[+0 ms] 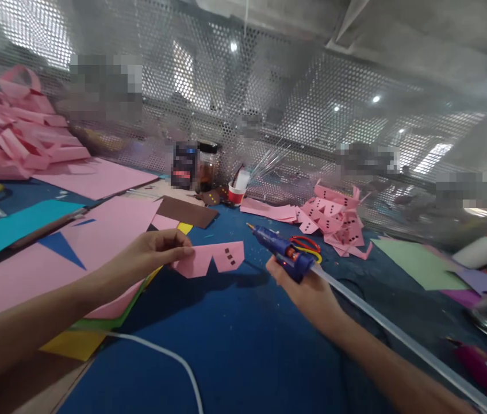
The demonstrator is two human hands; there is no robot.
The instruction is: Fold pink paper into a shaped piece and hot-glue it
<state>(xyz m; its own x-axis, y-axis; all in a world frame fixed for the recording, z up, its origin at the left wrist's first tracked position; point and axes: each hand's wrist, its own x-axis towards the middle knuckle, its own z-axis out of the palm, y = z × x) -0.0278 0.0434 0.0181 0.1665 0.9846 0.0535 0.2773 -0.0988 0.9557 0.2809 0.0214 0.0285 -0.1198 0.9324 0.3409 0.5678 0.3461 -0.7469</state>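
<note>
My left hand (150,254) pinches a pink paper cutout (211,259) with small dark squares on it, held just above the blue table (234,345). My right hand (307,290) grips a blue hot glue gun (284,251), its nozzle pointing left toward the cutout's right end. A long clear glue stick (398,339) runs out of the gun's back along my forearm. Nozzle and paper are a short gap apart.
Pink sheets (109,224) and coloured paper lie at left, with a heap of folded pink strips (14,132) behind. Finished pink cutouts (340,221) are piled at back right near red scissors (306,243). A jar (206,167), a red cup (237,194) and a white cable (169,356) are present.
</note>
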